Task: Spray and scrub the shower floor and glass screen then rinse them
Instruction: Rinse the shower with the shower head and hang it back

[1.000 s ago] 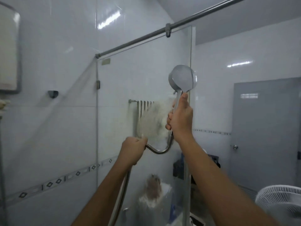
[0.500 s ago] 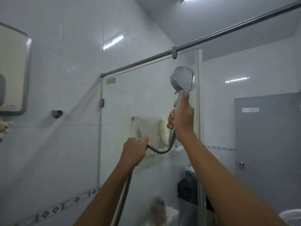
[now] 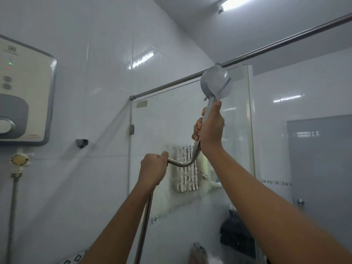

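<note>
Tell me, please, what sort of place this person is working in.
Most likely a home bathroom, at the shower: a glass screen, a handheld shower head on a metal hose, and a wall-mounted water heater on white tiled walls.
</note>
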Demonstrator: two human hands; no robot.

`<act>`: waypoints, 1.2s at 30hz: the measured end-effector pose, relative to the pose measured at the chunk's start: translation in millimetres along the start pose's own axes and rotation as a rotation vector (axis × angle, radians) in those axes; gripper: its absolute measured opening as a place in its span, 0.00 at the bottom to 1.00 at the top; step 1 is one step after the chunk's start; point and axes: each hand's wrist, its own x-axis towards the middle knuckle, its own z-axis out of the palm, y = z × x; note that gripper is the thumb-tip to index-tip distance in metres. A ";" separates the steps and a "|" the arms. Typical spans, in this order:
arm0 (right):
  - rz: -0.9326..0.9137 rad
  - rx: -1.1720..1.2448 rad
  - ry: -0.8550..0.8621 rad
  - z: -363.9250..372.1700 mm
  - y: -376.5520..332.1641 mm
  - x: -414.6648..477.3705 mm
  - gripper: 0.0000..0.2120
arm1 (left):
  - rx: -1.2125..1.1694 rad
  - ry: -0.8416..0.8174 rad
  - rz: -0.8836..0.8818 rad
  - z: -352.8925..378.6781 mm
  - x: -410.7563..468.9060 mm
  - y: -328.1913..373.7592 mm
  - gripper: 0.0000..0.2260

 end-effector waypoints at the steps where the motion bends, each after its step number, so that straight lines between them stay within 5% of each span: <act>1: -0.002 0.003 0.003 4.9 1.1 3.2 0.26 | 0.001 0.009 -0.003 -2.6 3.6 1.0 0.15; 10: 0.017 -0.050 -0.007 17.9 -7.6 22.2 0.26 | 0.045 0.024 0.042 -7.7 9.9 17.4 0.14; 22: 0.157 -0.195 0.044 -72.8 -56.0 1.7 0.28 | 0.049 -0.188 0.119 52.6 -54.4 43.0 0.19; 36: 0.516 -0.377 -0.042 -156.0 -17.8 -102.1 0.28 | 0.074 -0.455 -0.190 78.4 -180.9 -17.1 0.19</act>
